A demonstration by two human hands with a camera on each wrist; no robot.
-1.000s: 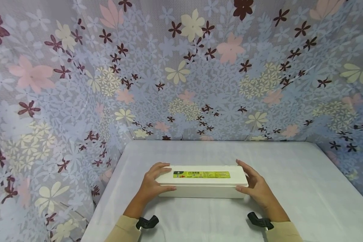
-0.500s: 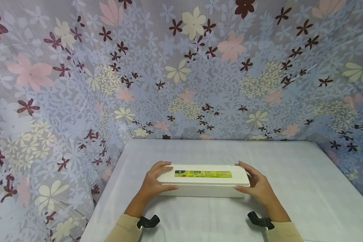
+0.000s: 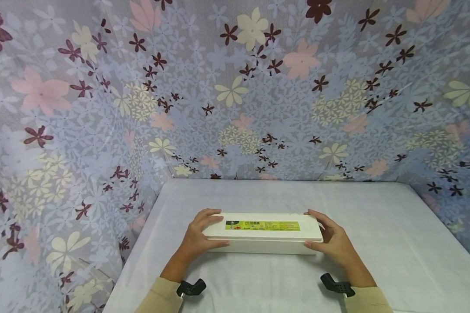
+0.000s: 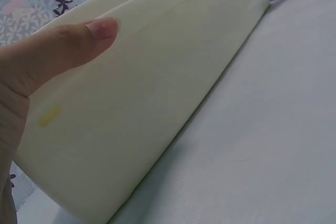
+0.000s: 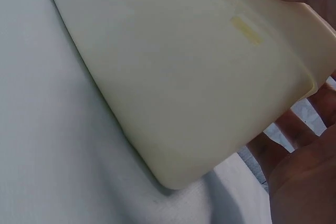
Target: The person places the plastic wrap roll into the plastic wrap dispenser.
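A long white cling film box (image 3: 262, 248) with a yellow-green label (image 3: 262, 225) on its lid lies crosswise on the white-covered table. My left hand (image 3: 197, 232) grips its left end, the thumb on the front face and the fingers over the top and far side. At the other end my right hand (image 3: 334, 239) holds it likewise, thumb in front and fingers behind. In the left wrist view the thumb (image 4: 79, 48) presses near the lid's edge. The right wrist view shows the box's rounded end (image 5: 210, 129) beside the palm; some fingertips are hidden behind the box.
White cloth covers the table (image 3: 395, 243). A flowered curtain (image 3: 235, 108) hangs along the table's back edge and both sides. Each wrist wears a black strap mount (image 3: 192, 287).
My right index finger has come down onto the box's far edge. The box and both hands have barely shifted in view.
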